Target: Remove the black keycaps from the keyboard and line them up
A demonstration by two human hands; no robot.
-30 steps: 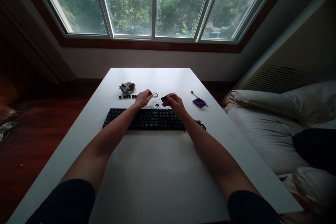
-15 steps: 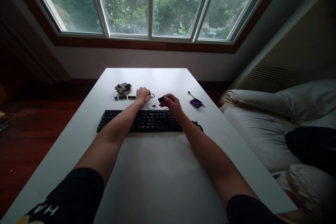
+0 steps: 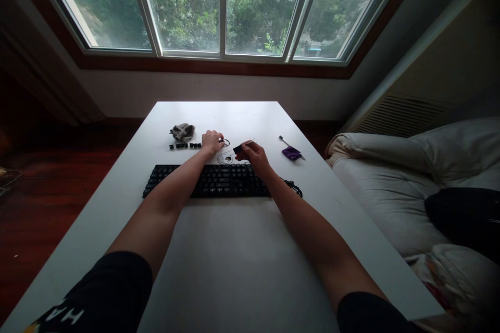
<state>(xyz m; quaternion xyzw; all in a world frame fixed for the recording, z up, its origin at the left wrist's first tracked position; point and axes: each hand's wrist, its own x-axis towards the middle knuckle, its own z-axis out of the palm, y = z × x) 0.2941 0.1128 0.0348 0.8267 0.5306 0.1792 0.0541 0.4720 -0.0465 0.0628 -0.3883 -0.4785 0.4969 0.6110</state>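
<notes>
A black keyboard [image 3: 219, 181] lies across the white table beneath my forearms. Beyond it, my right hand [image 3: 253, 155] is closed on what looks like a keycap puller [image 3: 238, 149], a small black grip with thin wires pointing left. My left hand [image 3: 212, 141] rests near the table with its fingers curled at a dark-rimmed ring [image 3: 227, 142]; a small dark bit shows at the fingertips, too small to name. Between the hands and the keyboard sits a small clear round dish [image 3: 225, 158]. Several black keycaps [image 3: 186, 145] stand in a row left of my left hand.
A crumpled grey cloth [image 3: 182, 131] lies behind the keycaps. At the right are a purple cloth pouch [image 3: 291, 153] and a thin brush [image 3: 284, 140]. The keyboard's coiled cable [image 3: 294, 187] is at its right end. A pale sofa [image 3: 375, 177] borders the table.
My right hand and the puller have shifted slightly left. My left hand stays nearly in place at the ring.
</notes>
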